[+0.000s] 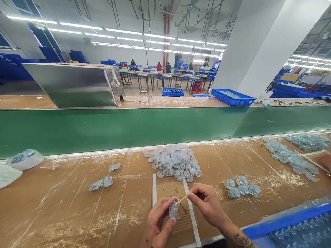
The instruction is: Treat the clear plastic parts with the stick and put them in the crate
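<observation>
At lower center, the left hand (157, 220) pinches a clear faceted plastic piece (173, 210) between thumb and fingers. The right hand (204, 203) pinches what looks like a thin wooden stick (181, 200), its tip at the piece. A heap of similar pieces (172, 160) lies beyond on the brown surface (51, 206).

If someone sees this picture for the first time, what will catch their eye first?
The eye falls first on the pile of clear faceted pieces in the middle of the brown bench. Just below it, the left hand holds one clear piece, and the right hand brings a thin stick to it. Behind the bench runs a wide green conveyor belt, with a large steel cover beyond it on the left.
</observation>
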`<state>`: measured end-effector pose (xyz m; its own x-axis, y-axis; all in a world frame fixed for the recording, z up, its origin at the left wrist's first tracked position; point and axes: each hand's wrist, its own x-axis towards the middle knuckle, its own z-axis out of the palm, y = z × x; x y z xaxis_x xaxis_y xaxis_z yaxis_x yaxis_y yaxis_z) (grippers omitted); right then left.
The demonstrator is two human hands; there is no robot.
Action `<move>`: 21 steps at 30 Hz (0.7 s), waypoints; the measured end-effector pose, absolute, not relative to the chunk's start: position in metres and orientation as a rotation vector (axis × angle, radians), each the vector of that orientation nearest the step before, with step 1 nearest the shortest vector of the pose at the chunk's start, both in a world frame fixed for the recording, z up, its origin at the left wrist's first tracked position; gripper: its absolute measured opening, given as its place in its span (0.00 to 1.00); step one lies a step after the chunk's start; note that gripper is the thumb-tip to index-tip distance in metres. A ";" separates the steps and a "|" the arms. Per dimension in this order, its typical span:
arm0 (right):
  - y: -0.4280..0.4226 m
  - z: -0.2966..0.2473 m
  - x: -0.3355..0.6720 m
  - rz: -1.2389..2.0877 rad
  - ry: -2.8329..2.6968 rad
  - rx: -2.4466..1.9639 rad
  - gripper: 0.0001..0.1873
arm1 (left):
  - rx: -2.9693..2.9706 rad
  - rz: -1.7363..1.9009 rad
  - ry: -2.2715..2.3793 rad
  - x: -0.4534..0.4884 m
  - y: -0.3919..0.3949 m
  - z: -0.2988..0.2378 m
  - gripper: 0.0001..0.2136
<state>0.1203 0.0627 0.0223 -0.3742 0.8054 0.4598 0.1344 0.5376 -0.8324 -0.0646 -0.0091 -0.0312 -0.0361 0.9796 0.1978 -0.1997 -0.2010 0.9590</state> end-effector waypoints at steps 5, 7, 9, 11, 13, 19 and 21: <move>0.062 0.010 0.127 1.013 -1.813 -0.767 0.39 | 1.155 1.487 1.004 -0.066 -0.010 -0.027 0.16; 0.064 0.006 0.131 1.034 -1.806 -0.775 0.41 | 1.122 1.501 1.035 -0.069 -0.010 -0.029 0.16; 0.067 0.001 0.133 0.988 -1.853 -0.814 0.43 | 1.081 1.533 1.073 -0.074 -0.009 -0.035 0.16; 0.071 -0.005 0.133 0.886 -1.991 -0.872 0.46 | 1.041 1.563 1.102 -0.082 -0.010 -0.043 0.16; 0.078 -0.012 0.132 0.763 -2.187 -0.909 0.48 | 0.995 1.584 1.093 -0.091 -0.011 -0.053 0.17; 0.117 -0.005 0.095 0.595 -2.396 -0.775 0.42 | 0.827 1.711 1.114 -0.120 -0.023 -0.074 0.23; 0.127 0.008 0.052 0.590 -2.459 -0.680 0.33 | 0.692 1.752 1.125 -0.127 -0.027 -0.077 0.24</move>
<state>0.0516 0.1266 0.0078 -0.7404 0.5677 0.3598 0.3424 0.7793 -0.5249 -0.1266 -0.0270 -0.0770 -0.4259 0.9046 -0.0178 -0.3926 -0.1670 0.9044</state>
